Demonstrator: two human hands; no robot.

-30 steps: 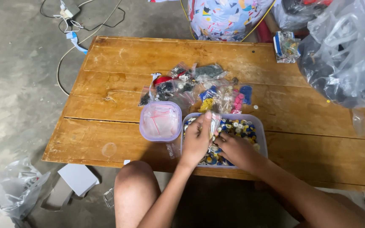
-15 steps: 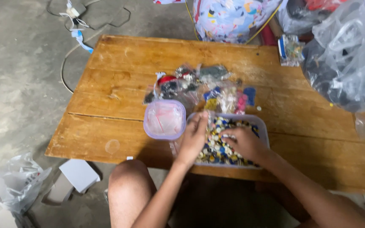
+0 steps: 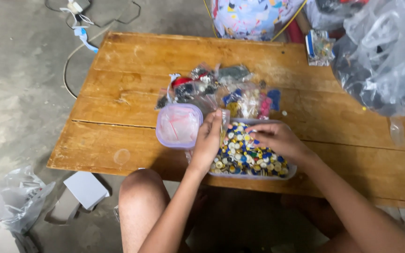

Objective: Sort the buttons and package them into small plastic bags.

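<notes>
Now your left hand (image 3: 208, 139) pinches a small clear bag (image 3: 224, 122) upright over the button tub (image 3: 249, 152), while your right hand (image 3: 277, 139), lifted from the buttons, curls loosely beside it.

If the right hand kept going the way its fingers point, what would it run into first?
The right hand points left over the tray of buttons; it would likely first meet the small clear bag held by the left hand, though depth is unclear.

One head-worn view, looking steeply down from above the seated person onto the wooden table (image 3: 132, 70), which fills the frame's middle; concrete floor runs down the left, knees at bottom, moderately close range.
</notes>
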